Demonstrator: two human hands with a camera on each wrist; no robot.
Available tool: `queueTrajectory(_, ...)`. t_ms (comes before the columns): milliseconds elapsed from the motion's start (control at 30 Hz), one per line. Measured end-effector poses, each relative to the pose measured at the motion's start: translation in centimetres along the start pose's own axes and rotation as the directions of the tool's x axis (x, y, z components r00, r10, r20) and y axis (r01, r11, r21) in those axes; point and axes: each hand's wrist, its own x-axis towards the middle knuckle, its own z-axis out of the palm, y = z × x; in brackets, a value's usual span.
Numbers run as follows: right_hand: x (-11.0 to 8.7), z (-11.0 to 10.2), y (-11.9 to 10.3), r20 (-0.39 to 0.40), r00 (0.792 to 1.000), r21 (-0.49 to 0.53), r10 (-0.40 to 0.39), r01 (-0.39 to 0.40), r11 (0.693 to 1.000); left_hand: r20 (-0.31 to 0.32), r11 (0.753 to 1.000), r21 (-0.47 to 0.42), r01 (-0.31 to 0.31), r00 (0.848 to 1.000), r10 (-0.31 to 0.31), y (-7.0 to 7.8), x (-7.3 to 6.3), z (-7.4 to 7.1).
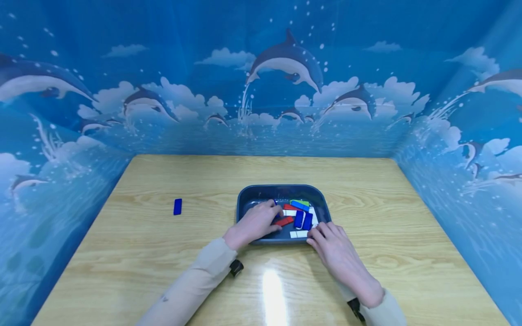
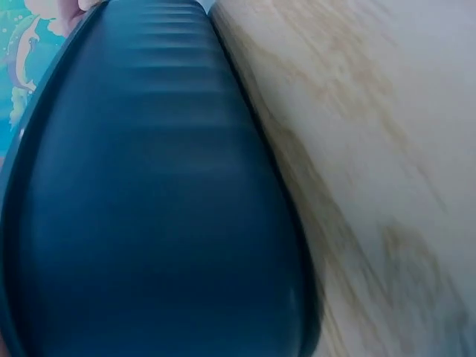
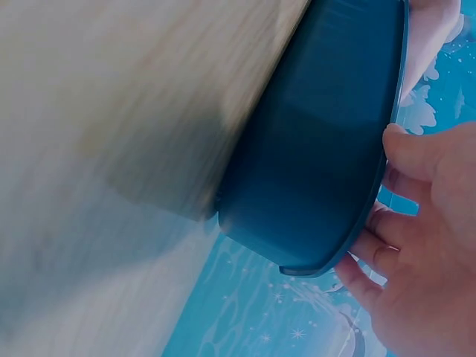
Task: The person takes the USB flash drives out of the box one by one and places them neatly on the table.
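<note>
A dark blue-grey plastic tray (image 1: 281,241) holds several small flat sticks that look like USB flash drives. My left hand (image 1: 257,220) reaches over its left front part, thumb and fingertips apart around the left end of a red stick (image 1: 285,221). Part of a dark blue stick shows behind those fingers. At the right front corner, my right hand (image 1: 336,246) bends its fingers over the rim, close to a white stick (image 1: 299,234). In the right wrist view, the right thumb (image 3: 409,152) touches the rim while the spread fingers reach past it.
Two dark blue sticks (image 1: 307,221), a lighter blue one (image 1: 299,206) and a green one (image 1: 305,202) lie towards the tray's right side. Another dark blue stick (image 1: 177,207) lies alone on the wooden table (image 1: 142,249). Dolphin-printed curtains (image 1: 261,136) bound the table's back and sides.
</note>
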Motion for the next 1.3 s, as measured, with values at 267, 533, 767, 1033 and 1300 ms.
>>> queueTrajectory(267,0.2,-0.2,-0.3,-0.038,0.999,0.027,0.030,-0.029,0.999,0.013,1.000,0.011,-0.005,1.000,0.005,0.5,0.8,0.3)
queueTrajectory(533,0.4,-0.4,-0.4,-0.024,1.000,-0.006,0.006,-0.006,1.000,0.003,1.000,0.010,0.004,1.000,-0.004,0.5,1.2,0.6)
queueTrajectory(767,0.5,-0.3,-0.3,0.024,0.999,-0.049,-0.033,0.034,0.998,-0.026,0.999,0.044,0.014,1.000,-0.013,0.4,1.0,0.3)
queueTrajectory(1033,0.7,0.0,-0.3,0.038,0.998,-0.073,-0.054,0.056,0.996,-0.147,0.997,-0.049,0.055,0.987,-0.061,-0.3,-0.5,-1.8)
queueTrajectory(1300,0.6,0.1,-0.2,0.020,0.997,-0.095,-0.071,0.072,0.993,-0.299,0.979,-0.182,0.090,0.944,-0.142,-1.9,-2.7,-3.8)
